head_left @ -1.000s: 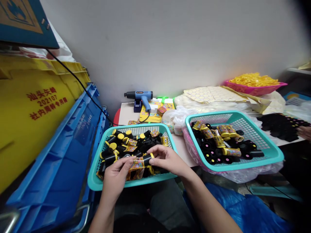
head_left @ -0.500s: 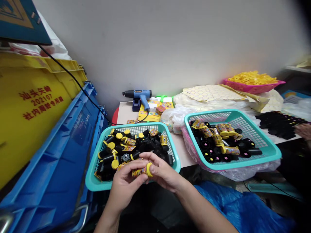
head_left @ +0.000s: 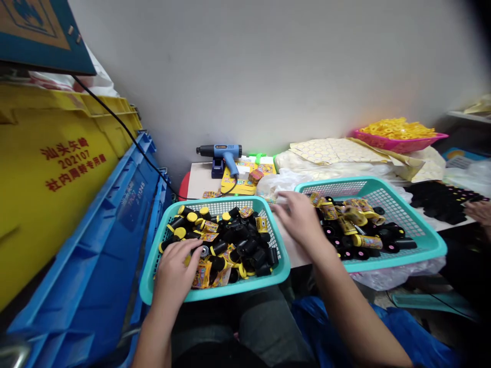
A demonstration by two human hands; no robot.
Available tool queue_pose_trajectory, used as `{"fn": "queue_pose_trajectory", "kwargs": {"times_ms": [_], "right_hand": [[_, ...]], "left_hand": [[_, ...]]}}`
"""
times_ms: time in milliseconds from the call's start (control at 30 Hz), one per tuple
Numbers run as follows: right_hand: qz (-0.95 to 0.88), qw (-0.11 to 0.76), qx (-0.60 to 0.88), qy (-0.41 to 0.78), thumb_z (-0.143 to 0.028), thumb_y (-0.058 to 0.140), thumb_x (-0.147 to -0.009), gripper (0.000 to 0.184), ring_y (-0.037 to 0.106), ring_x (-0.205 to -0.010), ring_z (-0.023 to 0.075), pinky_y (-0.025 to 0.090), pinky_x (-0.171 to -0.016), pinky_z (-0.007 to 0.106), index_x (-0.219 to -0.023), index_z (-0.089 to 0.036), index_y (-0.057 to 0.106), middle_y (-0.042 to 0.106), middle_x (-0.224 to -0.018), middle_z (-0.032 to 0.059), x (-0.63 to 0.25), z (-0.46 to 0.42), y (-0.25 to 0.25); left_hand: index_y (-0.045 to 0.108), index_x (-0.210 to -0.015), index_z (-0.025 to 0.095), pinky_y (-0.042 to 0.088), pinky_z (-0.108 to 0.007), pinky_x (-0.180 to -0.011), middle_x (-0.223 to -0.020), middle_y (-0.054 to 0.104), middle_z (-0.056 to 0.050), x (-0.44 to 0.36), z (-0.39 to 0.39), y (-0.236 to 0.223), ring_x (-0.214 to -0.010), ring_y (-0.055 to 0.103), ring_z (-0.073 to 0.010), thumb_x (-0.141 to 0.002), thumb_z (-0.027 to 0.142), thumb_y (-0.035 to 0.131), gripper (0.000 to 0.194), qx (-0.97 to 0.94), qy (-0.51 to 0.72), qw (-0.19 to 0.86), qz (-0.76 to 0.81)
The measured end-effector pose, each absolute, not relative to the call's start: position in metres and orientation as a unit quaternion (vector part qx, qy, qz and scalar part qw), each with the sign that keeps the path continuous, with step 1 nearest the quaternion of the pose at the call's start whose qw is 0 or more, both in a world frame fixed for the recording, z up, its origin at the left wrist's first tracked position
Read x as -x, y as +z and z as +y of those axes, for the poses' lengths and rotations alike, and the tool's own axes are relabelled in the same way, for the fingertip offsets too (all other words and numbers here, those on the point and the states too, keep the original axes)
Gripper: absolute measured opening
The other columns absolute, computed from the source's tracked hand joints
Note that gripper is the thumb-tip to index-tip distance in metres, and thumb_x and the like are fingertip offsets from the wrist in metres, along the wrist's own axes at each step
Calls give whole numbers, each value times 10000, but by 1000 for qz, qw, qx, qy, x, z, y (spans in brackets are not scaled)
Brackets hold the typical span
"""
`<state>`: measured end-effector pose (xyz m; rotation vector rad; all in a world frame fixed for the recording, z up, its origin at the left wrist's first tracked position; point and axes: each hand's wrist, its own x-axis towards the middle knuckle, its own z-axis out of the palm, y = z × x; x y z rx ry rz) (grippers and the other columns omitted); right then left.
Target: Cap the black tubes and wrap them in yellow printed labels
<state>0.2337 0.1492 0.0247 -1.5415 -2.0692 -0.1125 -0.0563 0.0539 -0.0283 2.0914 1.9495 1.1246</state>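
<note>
My left hand (head_left: 176, 263) lies in the left teal basket (head_left: 215, 291), fingers spread over black tubes with yellow caps (head_left: 245, 245) and loose printed sleeves (head_left: 203, 276). It grips nothing that I can see. My right hand (head_left: 301, 220) hovers palm down over the near left rim of the right teal basket (head_left: 433, 240). It is slightly blurred, with fingers stretched out and nothing in them. That basket holds black tubes and several yellow-labelled tubes (head_left: 356, 214).
Yellow crate (head_left: 46, 179) and blue crate (head_left: 95, 266) stand close on the left. A blue heat gun (head_left: 224, 153) sits by the wall, its cord running left. A pink tray of yellow rings (head_left: 399, 135) is at the back right. Another person's hand (head_left: 479, 212) is beside black parts (head_left: 441, 199).
Both hands held one labelled tube together in front of the left basket. Now they have parted: the left went into the left basket, the right swung over to the right basket, empty.
</note>
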Motion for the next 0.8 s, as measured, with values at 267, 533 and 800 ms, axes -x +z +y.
{"fn": "queue_pose_trajectory", "kwargs": {"times_ms": [267,533,800], "right_hand": [[-942,-34,333,39,-51,585,-780,200,539,-1030,238,378,-872,348,-901,-177,683,700,-992,97,-102,219,-8],[-910,46,400,101,-183,475,-845,271,566,-971,237,418,-784,308,-1061,-145,635,630,-1092,133,-123,214,-2],[-776,183,479,367,-544,339,-920,557,549,-598,127,388,-561,219,-790,-135,695,610,-635,9,-155,133,6]], "left_hand": [[712,-1000,200,437,-418,-799,-999,734,-82,51,79,-28,-960,599,-299,-846,257,532,244,-727,208,5,654],[720,-849,227,412,-373,-759,-873,737,-50,44,84,-31,-854,618,-245,-819,164,527,206,-745,221,3,629],[630,-700,195,439,-328,-769,-848,619,-47,35,58,-33,-845,545,-201,-755,36,507,209,-732,390,-52,557]]}}
